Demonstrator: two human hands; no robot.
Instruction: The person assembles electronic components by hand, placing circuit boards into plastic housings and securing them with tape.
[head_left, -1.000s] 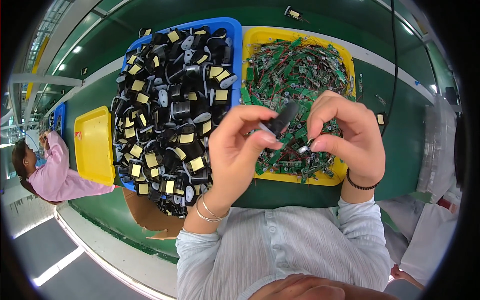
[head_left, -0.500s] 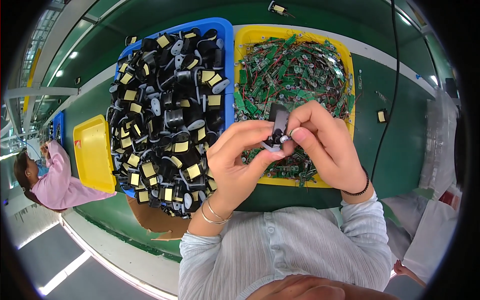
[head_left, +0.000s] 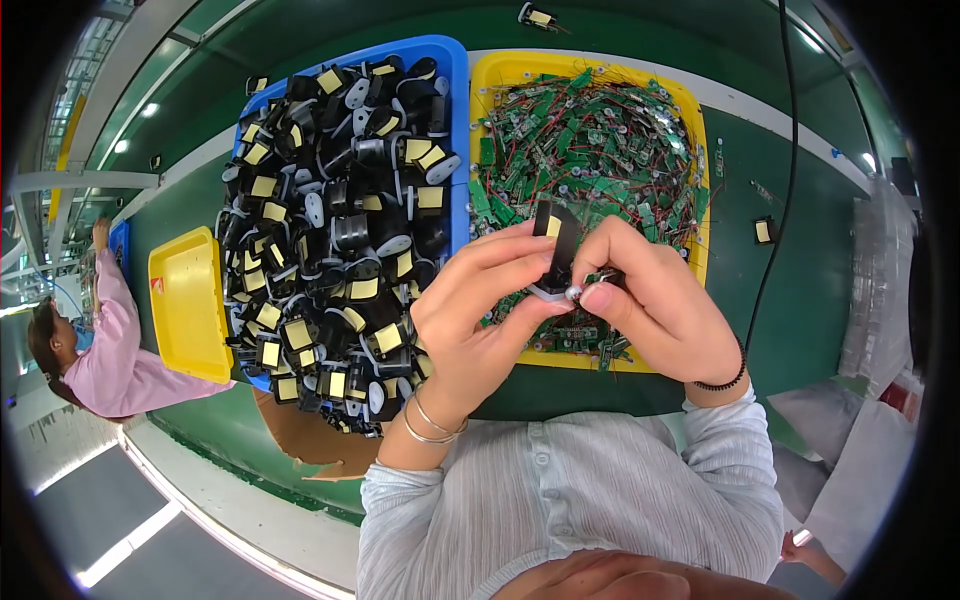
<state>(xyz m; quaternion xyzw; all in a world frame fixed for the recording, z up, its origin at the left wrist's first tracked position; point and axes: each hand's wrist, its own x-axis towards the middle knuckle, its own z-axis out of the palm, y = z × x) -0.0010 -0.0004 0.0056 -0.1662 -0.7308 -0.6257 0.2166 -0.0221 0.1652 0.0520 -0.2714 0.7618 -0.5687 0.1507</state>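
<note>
Over the near edge of the yellow tray, my left hand [head_left: 478, 312] grips a black plastic housing [head_left: 560, 235] with a pale yellow pad and a grey rim at its lower end. My right hand [head_left: 655, 305] is closed in a pinch close beside it. Between its thumb and forefinger sits a small green circuit board [head_left: 605, 277], mostly covered by the fingers. A small round silver part [head_left: 573, 292] shows at the fingertips, against the housing's lower end. Whether board and housing are joined is hidden.
Left of my hands, a blue tray [head_left: 457, 130] is heaped with similar black housings. The yellow tray [head_left: 690, 105] beneath them holds many wired green boards. Further left lies another yellow tray [head_left: 190, 300], near a person in pink [head_left: 115, 345]. A black cable [head_left: 790, 180] hangs at right.
The housing has turned in my left hand, bringing its yellow pad into view. More of the board shows by my right fingers. A far housing shifted left; the person in pink raised an arm.
</note>
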